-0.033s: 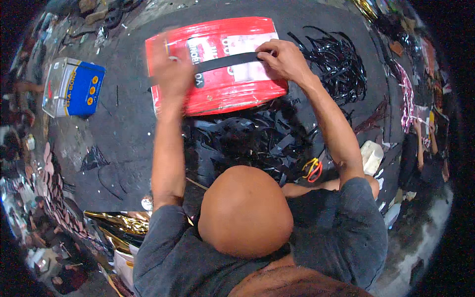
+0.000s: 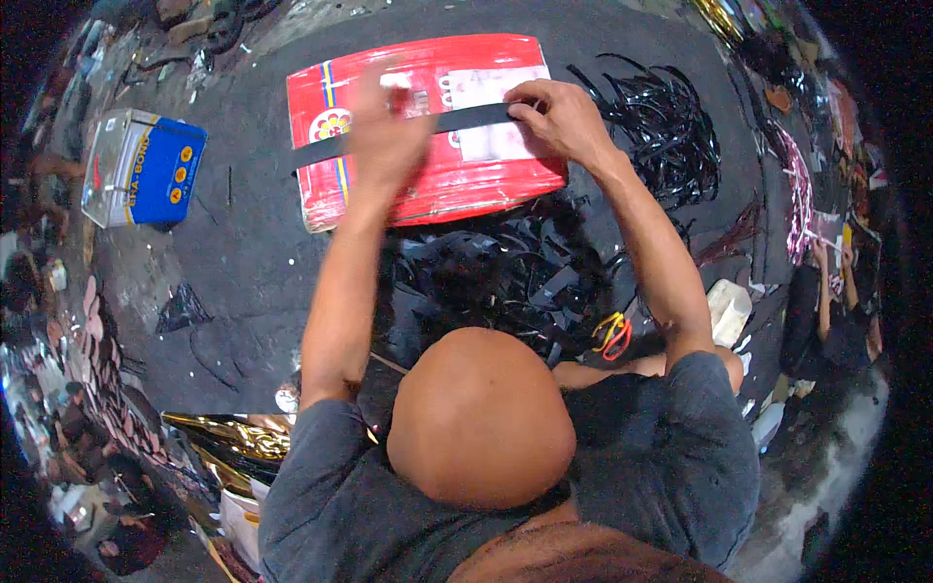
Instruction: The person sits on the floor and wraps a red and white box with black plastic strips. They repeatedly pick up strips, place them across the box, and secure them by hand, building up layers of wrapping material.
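A flat red carton (image 2: 466, 187) with a glossy surface lies in front of me. Across it runs a long black strip (image 2: 468, 118), from the left edge to my right hand. Thumb and fingertips of my right hand (image 2: 559, 117) pinch the strip near a pale paper label (image 2: 472, 87). My left hand (image 2: 389, 141) is over the middle of the carton, above or on the strip. Motion smears its fingers, and I cannot tell whether they grip the strip.
A blue and silver can (image 2: 165, 175) stands at the left. Black strips (image 2: 671, 136) pile up at the right, with dark scraps (image 2: 486, 267) below the carton. Red and yellow loops (image 2: 612, 335), perhaps handles, lie near my right arm. Gold foil (image 2: 243, 437) is lower left. Another person (image 2: 826, 301) sits far right.
My left hand has moved to the right along the strip, uncovering the carton's left part and the strip's left end. My right hand still pinches the strip in nearly the same place.
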The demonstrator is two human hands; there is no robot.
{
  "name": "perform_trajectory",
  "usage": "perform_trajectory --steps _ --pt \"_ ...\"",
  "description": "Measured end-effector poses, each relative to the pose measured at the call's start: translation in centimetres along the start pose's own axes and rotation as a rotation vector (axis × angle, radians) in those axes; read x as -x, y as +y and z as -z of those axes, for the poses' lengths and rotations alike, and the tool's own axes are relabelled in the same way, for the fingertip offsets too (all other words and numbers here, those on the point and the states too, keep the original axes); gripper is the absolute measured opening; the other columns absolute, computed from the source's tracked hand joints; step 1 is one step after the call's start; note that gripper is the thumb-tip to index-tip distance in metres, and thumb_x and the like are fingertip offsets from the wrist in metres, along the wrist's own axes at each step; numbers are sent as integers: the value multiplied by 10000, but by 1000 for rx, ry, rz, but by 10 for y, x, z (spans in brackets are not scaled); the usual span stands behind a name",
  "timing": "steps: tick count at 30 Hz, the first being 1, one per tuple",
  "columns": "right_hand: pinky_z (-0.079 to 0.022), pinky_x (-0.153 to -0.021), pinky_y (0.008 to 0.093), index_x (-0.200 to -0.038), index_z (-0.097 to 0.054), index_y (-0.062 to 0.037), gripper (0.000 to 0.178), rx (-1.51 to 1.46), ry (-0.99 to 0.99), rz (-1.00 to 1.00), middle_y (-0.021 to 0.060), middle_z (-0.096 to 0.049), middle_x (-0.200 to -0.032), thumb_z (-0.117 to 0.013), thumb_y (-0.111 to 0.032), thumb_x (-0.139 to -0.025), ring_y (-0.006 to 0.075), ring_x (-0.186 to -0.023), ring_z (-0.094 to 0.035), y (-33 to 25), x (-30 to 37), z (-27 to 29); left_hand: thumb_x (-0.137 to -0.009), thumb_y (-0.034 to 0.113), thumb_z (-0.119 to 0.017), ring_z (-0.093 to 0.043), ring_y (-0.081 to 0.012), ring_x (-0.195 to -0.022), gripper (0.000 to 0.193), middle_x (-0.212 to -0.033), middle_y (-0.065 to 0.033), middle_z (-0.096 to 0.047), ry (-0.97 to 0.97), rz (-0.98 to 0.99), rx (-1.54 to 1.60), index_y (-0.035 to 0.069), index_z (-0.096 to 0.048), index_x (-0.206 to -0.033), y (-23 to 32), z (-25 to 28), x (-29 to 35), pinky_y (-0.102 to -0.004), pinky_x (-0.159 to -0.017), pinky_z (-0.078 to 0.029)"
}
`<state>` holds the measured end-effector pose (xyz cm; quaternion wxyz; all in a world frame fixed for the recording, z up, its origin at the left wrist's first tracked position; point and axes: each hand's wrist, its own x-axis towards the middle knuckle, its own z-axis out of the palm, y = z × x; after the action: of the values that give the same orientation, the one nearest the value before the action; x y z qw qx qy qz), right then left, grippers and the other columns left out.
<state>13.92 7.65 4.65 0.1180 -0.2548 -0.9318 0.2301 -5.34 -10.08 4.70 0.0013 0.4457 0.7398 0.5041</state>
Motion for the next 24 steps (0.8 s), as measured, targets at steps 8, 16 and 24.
perform_trajectory --steps 8,16,24 --pt "-543 -706 420 -1001 -702 -130 255 37 180 22 86 -670 -844 -730 -334 -851 289 -813 -676 3 12 2 -792 98 -764 -628 -193 -747 269 -924 -91 -677 -239 -48 250 74 -726 -1057 9 -101 13 -312 -713 -533" --pt "-561 -680 382 -993 -740 -143 189 169 292 268 37 -644 -919 -727 -280 -863 250 -808 -671 13 22 4 -827 143 -760 -687 -295 -868 187 -952 -111 -676 -229 -177 145 60 -746 -993 10 -101 19 -377 -768 -558" --pt "-571 -720 380 -1038 -752 -130 217 119 169 342 51 -621 -1015 -738 -264 -868 268 -825 -677 22 24 12 -815 140 -771 -677 -275 -851 174 -949 -102 -667 -312 -303 108 55 -757 -966 0 -92 9 -362 -775 -554"
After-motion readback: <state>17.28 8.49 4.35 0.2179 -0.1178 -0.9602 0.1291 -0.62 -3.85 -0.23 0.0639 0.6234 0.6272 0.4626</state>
